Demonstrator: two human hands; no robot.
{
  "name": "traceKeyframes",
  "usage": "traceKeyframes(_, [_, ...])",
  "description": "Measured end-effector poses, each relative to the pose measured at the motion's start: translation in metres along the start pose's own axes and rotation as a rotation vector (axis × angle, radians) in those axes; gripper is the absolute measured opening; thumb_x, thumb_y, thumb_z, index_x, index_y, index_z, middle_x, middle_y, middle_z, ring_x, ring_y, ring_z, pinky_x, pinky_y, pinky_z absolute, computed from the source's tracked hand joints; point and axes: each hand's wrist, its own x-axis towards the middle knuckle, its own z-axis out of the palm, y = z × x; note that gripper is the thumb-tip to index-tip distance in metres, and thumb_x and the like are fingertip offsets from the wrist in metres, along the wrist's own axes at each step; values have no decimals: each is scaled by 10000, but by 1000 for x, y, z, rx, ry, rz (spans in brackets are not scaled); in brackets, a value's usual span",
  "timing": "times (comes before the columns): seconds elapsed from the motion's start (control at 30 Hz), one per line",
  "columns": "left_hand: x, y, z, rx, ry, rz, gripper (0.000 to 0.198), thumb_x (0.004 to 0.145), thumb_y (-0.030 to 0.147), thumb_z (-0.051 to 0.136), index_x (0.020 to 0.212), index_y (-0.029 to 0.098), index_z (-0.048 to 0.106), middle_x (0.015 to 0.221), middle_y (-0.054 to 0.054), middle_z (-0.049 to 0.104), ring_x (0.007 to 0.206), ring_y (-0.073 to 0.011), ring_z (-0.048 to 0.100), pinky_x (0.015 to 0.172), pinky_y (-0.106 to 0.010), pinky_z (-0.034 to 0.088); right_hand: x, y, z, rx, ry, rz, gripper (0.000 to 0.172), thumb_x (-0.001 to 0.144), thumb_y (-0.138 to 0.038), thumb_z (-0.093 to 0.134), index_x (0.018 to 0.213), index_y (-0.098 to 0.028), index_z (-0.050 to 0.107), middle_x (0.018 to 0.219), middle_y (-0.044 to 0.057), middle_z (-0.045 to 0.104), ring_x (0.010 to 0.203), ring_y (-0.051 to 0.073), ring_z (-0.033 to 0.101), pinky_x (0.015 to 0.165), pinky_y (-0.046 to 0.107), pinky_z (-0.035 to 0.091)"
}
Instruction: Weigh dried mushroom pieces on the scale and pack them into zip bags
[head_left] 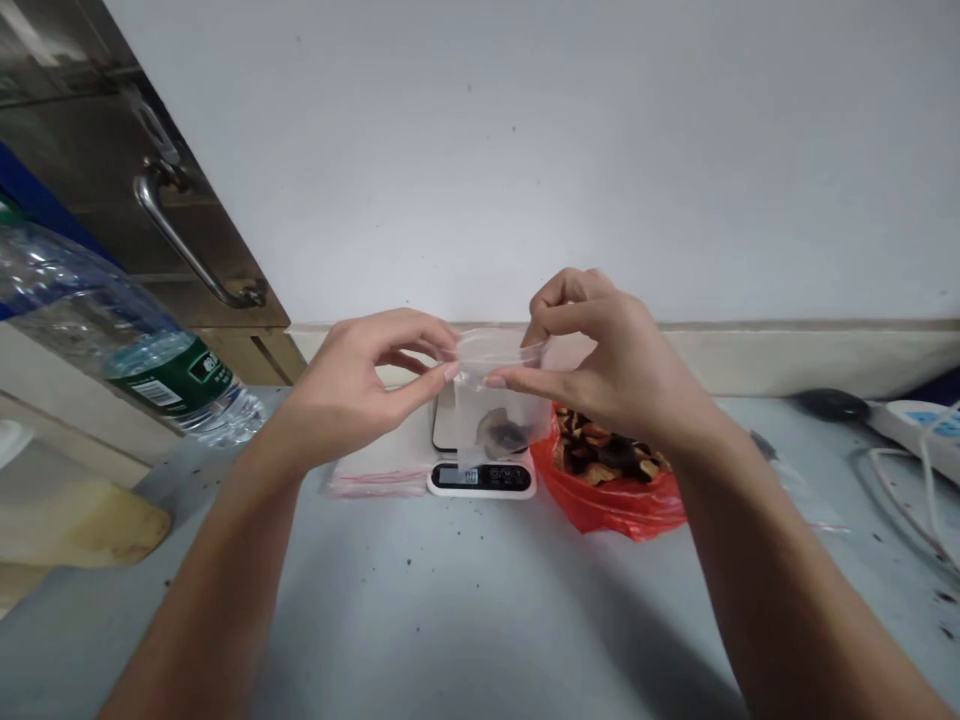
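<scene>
The left hand [367,370] pinches the left side of the mouth of a clear resealable bag [480,410] between thumb and fingers. The right hand [615,350] is clasped on the mouth's right part, thumb in front; whether its fingertips sit inside or behind the film, I cannot tell. Working this mouth probably goes best with both grips level and light, the film spread without stretching, and the weight left low. The bag is thin and cloudy, upright, rim loosely curved, with a dark piece [502,433] near its bottom. It hangs in front of the digital scale [480,492]; contact is unclear. Left of the scale lie flat bags [382,475]; to its right, a red plastic bag [626,510] of dried slices [596,450] rests on the counter [420,600].
</scene>
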Motion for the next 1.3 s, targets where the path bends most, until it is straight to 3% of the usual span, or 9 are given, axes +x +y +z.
traceKeyframes(0.07, [0,1,0,34,20,-10,110,885,321,691,824,230,694,911,-10,762,843,-178,733,796,-284,622,0,-1,-5,46,-37,10,449,750,-604,831,619,-218,643,862,58,641,865,230,597,782,390,496])
traceKeyframes(0.2, [1,2,0,9,117,-46,122,835,333,767,804,230,711,787,2,752,764,-173,735,757,-274,612,-2,-6,-12,238,-168,95,385,816,-581,778,684,-236,666,742,24,675,680,186,603,652,355,512])
traceKeyframes(0.33, [2,3,1,-92,250,-152,321,761,296,837,1066,241,751,756,5,756,779,-186,755,734,-269,613,-3,-7,-13,237,-13,99,340,746,-514,864,836,-245,676,695,-17,641,639,166,590,622,328,524])
traceKeyframes(0.5, [3,3,-1,-161,241,-228,221,734,263,829,944,223,772,744,-7,761,776,-196,750,692,-271,597,-2,-2,-15,194,-1,75,306,767,-504,842,851,-241,711,790,12,689,758,197,661,699,336,562])
traceKeyframes(0.67, [4,2,3,-139,294,-118,142,786,249,793,897,215,711,733,0,747,718,-181,726,663,-284,570,-2,-3,-18,77,-87,105,198,820,-397,760,917,-225,756,771,21,725,709,195,656,696,348,560])
traceKeyframes(0.8, [4,1,16,-139,362,72,235,773,168,790,869,235,586,669,56,672,678,-152,697,717,-288,571,-1,-8,-11,31,-155,103,251,854,-469,726,836,-222,767,825,50,779,762,221,683,747,373,558])
traceKeyframes(1.0, [2,5,30,-132,300,84,174,848,196,755,950,238,622,745,43,720,802,-168,729,839,-321,568,1,-14,1,55,-149,90,345,869,-569,711,770,-242,760,802,46,784,755,238,694,782,401,556])
traceKeyframes(1.13, [2,9,25,-73,236,-2,49,877,283,718,898,239,711,848,-2,776,828,-195,731,794,-336,574,1,-13,3,114,-146,120,335,839,-569,750,741,-249,753,774,43,777,752,241,697,780,405,565])
traceKeyframes(1.3, [3,10,19,55,149,-17,124,892,313,678,818,236,742,826,-7,783,806,-194,711,769,-327,555,1,-15,4,127,-137,126,266,838,-487,758,722,-250,720,745,31,757,718,224,676,753,396,565])
